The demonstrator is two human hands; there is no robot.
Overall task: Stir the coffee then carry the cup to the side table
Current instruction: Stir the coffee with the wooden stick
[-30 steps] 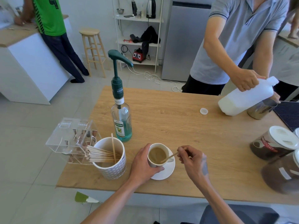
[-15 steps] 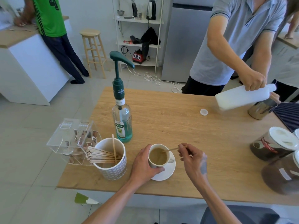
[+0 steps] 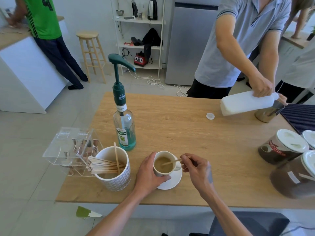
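Since half a second before, the wooden stir stick [image 3: 171, 162] had swung round in the cup [image 3: 164, 165]: its tip now dipped deep into the left half of the coffee, where earlier it had lain flatter across the rim. The right hand [image 3: 196, 169] had shifted with it, fingers pinched narrow on the stick's outer end just beside the cup's right edge. The left hand [image 3: 150, 174] was closed around the cup's near-left wall, steadying it, as it had been in both earlier views. The cup sat on its white saucer [image 3: 172, 182] near the front edge of the wooden table [image 3: 187, 133], between the patterned mug of spare sticks [image 3: 113, 169] and the coffee tins [image 3: 283, 149]. Across the table another person had tipped the milk jug [image 3: 245, 103] lower over a steel pitcher [image 3: 268, 113].

By my reckoning the stirring was mid-stroke and not finished; the carrying had not begun. No side table showed from where I stood. The coffee stood fairly high in the cup, so a slow, level lift would be wise once the stick came out.
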